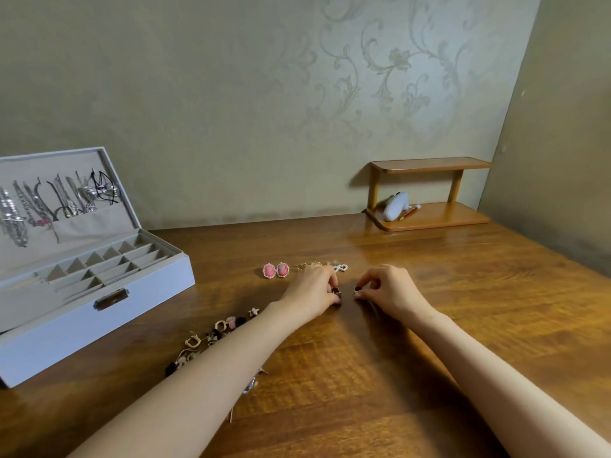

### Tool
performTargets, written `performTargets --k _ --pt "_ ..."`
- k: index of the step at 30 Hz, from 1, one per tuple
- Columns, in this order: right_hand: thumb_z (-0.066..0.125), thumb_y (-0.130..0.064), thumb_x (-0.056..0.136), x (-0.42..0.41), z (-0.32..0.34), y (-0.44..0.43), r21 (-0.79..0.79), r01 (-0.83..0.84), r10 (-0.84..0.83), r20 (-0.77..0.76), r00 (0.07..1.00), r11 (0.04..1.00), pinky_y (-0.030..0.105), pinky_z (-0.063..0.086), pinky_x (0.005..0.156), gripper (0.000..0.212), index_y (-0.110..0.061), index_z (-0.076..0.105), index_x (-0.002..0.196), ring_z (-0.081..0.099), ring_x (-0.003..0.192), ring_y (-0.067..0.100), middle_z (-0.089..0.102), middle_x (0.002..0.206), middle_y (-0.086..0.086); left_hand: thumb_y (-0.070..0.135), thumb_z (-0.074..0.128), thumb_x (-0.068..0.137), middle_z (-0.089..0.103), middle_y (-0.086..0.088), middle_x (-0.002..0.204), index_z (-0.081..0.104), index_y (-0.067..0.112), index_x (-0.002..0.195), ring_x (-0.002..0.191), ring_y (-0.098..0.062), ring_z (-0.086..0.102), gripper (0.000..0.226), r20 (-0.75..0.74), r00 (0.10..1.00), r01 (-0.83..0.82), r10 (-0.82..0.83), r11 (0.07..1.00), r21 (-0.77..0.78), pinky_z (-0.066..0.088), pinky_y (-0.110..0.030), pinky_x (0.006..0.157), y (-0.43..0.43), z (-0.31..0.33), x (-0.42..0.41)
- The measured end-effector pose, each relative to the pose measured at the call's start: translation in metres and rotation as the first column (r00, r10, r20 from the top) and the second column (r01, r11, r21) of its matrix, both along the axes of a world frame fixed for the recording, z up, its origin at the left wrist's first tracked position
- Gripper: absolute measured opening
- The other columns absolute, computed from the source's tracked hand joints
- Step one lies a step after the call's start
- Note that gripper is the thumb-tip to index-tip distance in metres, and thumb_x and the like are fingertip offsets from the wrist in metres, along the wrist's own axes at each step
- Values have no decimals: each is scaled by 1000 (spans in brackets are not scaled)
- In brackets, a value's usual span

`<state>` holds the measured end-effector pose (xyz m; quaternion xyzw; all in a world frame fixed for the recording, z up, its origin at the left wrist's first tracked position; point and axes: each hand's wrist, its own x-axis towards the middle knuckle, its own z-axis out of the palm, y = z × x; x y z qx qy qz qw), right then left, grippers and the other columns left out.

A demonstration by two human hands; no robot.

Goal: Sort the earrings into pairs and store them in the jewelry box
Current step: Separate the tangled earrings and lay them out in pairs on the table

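Wooden table [380, 375] with open jewelry box [99, 312], pink earrings [276, 270], loose earring heap [211, 338], small shelf [429, 213]

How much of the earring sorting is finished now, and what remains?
Done: two pink earrings lie side by side on the table. In hand: the left hand and right hand each pinch a small dark earring. Left: a heap of mixed earrings lies by the left forearm, and the visible compartments of the open jewelry box look empty, so nothing seems stored.
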<state>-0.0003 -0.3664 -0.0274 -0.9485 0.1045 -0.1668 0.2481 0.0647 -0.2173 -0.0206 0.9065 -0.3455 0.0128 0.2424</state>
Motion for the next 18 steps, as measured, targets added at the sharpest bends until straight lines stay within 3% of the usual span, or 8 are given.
performTargets --k 4,11,18 --pt "71 -31 80 5 1 -15 -51 101 -102 -12 995 994 28 47 71 18 -22 71 95 57 86 14 62 96 -1 27 71 80 63 -3 102 63 14 99 93 -19 55 24 97 995 -26 26 1000 7 44 -30 74 -22 -1 10" --pt "71 -22 80 19 9 -38 68 34 -23 -155 988 997 27 52 80 30 -19 68 110 59 87 13 67 101 3 32 68 81 49 -3 111 65 19 99 111 -22 37 22 245 969 -40 30 999 37 31 -31 94 -55 -2 28" --pt "68 -28 83 34 3 -47 37 126 -123 -64 990 991 31 53 73 6 -21 68 84 61 86 16 65 88 -3 37 69 79 48 -2 112 65 18 96 111 -22 36 26 248 967 -69 56 997 43 29 -32 96 -69 -2 44"
